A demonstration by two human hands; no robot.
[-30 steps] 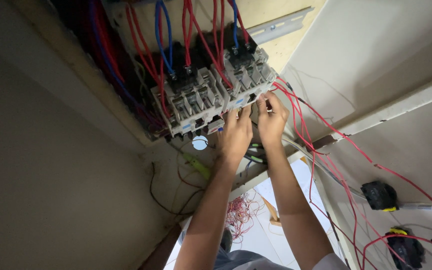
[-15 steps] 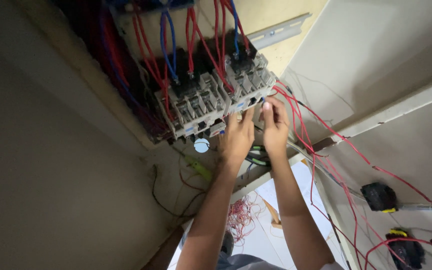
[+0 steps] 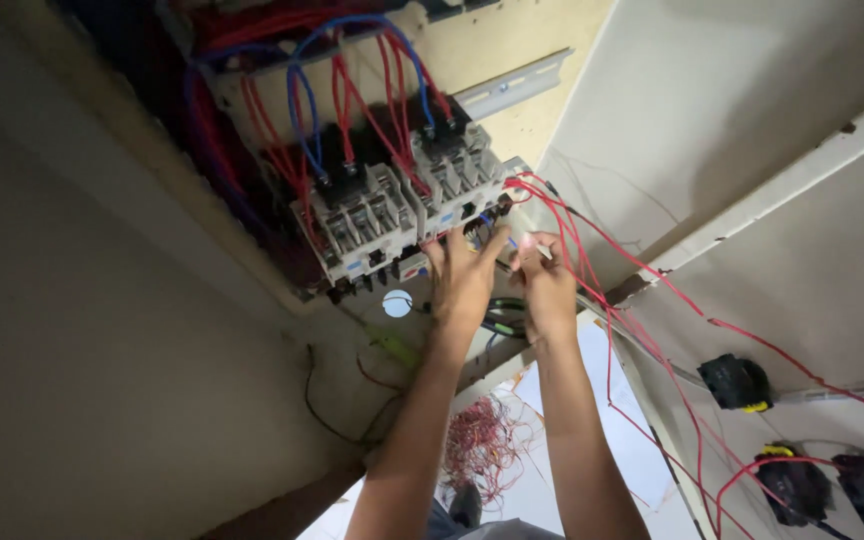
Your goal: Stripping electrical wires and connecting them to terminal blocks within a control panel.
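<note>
While the left hand spreads its fingers against the grey breaker block and the right hand pinches a red wire beside it, a tug could, I judge, loosen neighbouring terminals.

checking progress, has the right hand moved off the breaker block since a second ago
Yes. The right hand has drawn back down from the grey breaker block; it now pinches a thin wire end just below it.

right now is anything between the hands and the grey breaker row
Nothing visible does. The left hand already has fingertips at the underside of the grey breaker row; the right hand sits just beside it, among loose red wires.
</note>
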